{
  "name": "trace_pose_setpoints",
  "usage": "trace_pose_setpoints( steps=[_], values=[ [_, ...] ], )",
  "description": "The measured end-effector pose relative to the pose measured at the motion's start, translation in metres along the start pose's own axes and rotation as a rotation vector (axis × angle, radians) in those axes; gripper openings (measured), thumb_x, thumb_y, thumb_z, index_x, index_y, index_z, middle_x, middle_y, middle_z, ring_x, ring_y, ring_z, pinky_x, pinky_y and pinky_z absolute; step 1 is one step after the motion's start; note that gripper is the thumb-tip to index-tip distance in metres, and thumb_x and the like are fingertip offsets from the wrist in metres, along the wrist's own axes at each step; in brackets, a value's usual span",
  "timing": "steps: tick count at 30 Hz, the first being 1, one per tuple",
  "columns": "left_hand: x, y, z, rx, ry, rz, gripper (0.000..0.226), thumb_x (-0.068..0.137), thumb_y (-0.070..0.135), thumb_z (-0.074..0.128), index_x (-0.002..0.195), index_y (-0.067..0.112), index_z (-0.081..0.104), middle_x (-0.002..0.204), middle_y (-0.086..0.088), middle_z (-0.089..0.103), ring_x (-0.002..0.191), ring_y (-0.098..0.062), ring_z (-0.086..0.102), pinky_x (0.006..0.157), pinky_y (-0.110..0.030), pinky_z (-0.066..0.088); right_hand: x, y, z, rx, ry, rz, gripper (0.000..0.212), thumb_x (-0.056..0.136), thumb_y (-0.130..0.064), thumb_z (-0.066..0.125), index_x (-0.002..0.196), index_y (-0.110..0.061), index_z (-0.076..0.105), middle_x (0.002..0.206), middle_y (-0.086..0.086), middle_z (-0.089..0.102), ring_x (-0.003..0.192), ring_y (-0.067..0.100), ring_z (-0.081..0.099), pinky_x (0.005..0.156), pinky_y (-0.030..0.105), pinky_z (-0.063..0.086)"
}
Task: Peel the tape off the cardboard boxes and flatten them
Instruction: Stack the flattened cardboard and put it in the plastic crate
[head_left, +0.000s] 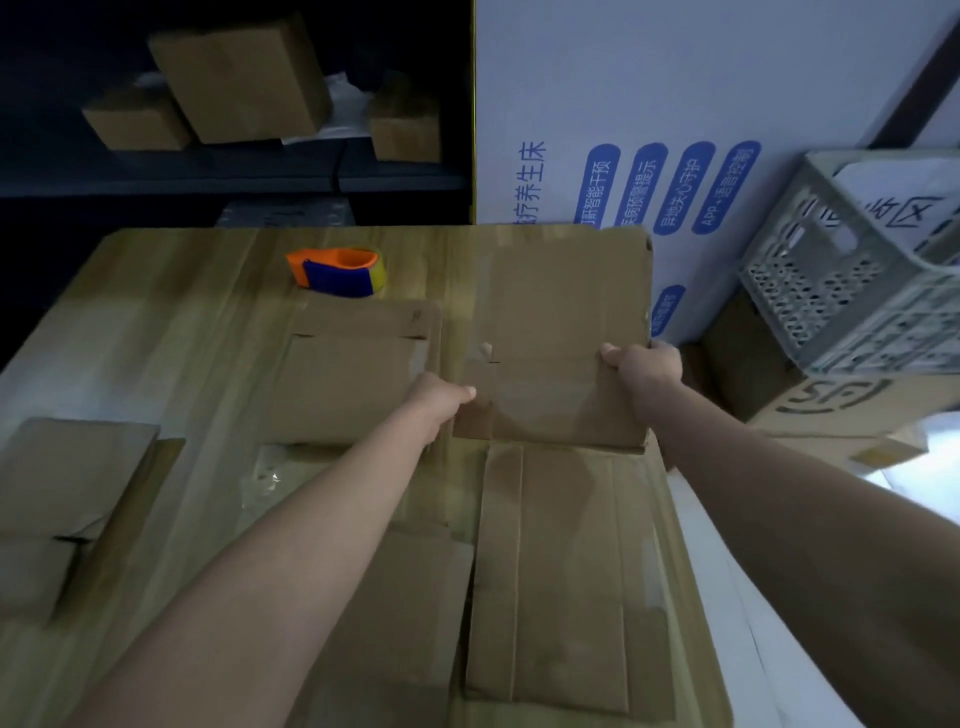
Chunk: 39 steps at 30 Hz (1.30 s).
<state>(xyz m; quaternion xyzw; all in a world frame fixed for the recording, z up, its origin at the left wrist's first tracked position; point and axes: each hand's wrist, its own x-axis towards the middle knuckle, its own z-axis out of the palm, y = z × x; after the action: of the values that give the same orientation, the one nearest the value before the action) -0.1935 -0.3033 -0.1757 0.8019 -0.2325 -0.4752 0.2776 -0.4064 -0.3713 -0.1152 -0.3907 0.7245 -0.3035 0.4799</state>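
Your left hand (441, 397) and right hand (649, 364) each grip a side edge of a flattened box (561, 312), fingers (610, 356) curled round it. It is over the counter's (171, 322) right side, above other flat boxes (561, 571). A tape dispenser (337, 270) sits to its left.

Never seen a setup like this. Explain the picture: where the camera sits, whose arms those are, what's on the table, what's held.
No machine here: a person wears one camera on the head, looking down at their own arms. The left hand and right hand each grip an edge of a flattened cardboard box held over a wooden table. On the table lie more flat cardboard, a small box at left and an orange-and-blue tape dispenser. A grey crate stands at right.
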Motion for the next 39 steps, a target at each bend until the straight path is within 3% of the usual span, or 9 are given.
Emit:
trace_pose_setpoints(
  steps=[3,6,11,21,24,27,32,36,39],
  values=[
    [-0.009,-0.008,0.005,0.054,0.027,0.032,0.051,0.089,0.021,0.065,0.132,0.002,0.046,0.133,-0.014,0.053,0.118,-0.031,0.054,0.09,-0.034,0.045,-0.008,0.012,-0.019,-0.017,0.047,-0.011,0.043,0.082,-0.024,0.072,0.121,-0.011,0.06,0.111,0.008,0.067,0.099,0.03,0.063,0.094,0.043,0.051],
    [-0.014,-0.011,-0.019,0.139,0.208,0.049,0.045,0.091,0.016,0.061,0.131,0.001,0.048,0.132,-0.014,0.053,0.118,-0.031,0.054,0.088,-0.032,0.046,-0.019,0.018,-0.028,0.014,0.039,-0.007,0.042,0.083,-0.025,0.071,0.121,-0.011,0.061,0.11,0.007,0.067,0.098,0.029,0.063,0.093,0.044,0.051],
    [0.01,-0.038,-0.094,0.294,0.441,0.02,0.053,0.086,0.032,0.065,0.129,0.003,0.052,0.132,-0.017,0.054,0.118,-0.034,0.054,0.096,-0.041,0.048,-0.03,0.013,-0.014,0.053,-0.026,-0.032,0.041,0.083,-0.023,0.071,0.121,-0.012,0.059,0.107,0.005,0.066,0.098,0.028,0.063,0.092,0.043,0.051],
    [0.081,-0.084,-0.158,0.182,0.281,-0.057,0.082,0.07,0.043,0.079,0.135,0.004,0.047,0.138,-0.013,0.051,0.123,-0.032,0.05,0.101,-0.039,0.043,-0.023,0.015,0.05,0.028,-0.079,-0.037,0.045,0.086,-0.024,0.069,0.125,-0.009,0.054,0.1,0.005,0.062,0.095,0.029,0.061,0.086,0.041,0.051],
    [0.147,-0.112,-0.169,0.145,0.257,-0.094,0.106,0.036,0.061,0.081,0.127,0.012,0.056,0.129,-0.009,0.058,0.112,-0.032,0.058,0.094,-0.043,0.049,-0.02,0.019,0.062,0.016,-0.075,-0.033,0.028,0.087,-0.021,0.069,0.111,-0.014,0.055,0.1,0.007,0.063,0.095,0.028,0.061,0.086,0.039,0.051],
    [0.191,-0.13,-0.172,0.053,0.196,-0.133,0.12,0.011,0.055,0.087,0.12,0.013,0.059,0.118,-0.007,0.064,0.097,-0.03,0.063,0.085,-0.047,0.053,-0.014,0.024,0.071,0.019,-0.068,-0.001,0.037,0.085,-0.02,0.07,0.117,-0.006,0.057,0.101,0.008,0.066,0.095,0.03,0.064,0.088,0.043,0.052],
    [0.11,-0.081,-0.159,-0.119,0.082,-0.149,0.067,0.062,0.021,0.088,0.118,0.001,0.058,0.118,-0.009,0.062,0.107,-0.031,0.059,0.095,-0.046,0.047,-0.009,0.027,0.07,0.024,-0.038,0.003,0.047,0.085,-0.023,0.071,0.125,-0.007,0.054,0.108,0.009,0.064,0.1,0.031,0.062,0.094,0.046,0.05],
    [0.084,-0.059,-0.157,-0.196,0.046,-0.117,0.053,0.076,0.015,0.078,0.123,0.002,0.056,0.123,-0.011,0.06,0.114,-0.032,0.056,0.089,-0.044,0.046,-0.014,0.024,0.058,0.049,-0.021,-0.003,0.055,0.083,-0.026,0.072,0.13,-0.008,0.052,0.109,0.008,0.064,0.098,0.03,0.062,0.093,0.046,0.051],
    [0.06,-0.04,-0.164,-0.245,0.134,-0.022,0.06,0.073,0.01,0.079,0.125,0.002,0.052,0.122,-0.009,0.06,0.113,-0.031,0.058,0.093,-0.047,0.047,-0.02,0.018,0.042,0.057,-0.021,-0.002,0.052,0.079,-0.029,0.073,0.126,-0.011,0.057,0.103,0.006,0.067,0.093,0.028,0.064,0.091,0.046,0.052]
  ],
)
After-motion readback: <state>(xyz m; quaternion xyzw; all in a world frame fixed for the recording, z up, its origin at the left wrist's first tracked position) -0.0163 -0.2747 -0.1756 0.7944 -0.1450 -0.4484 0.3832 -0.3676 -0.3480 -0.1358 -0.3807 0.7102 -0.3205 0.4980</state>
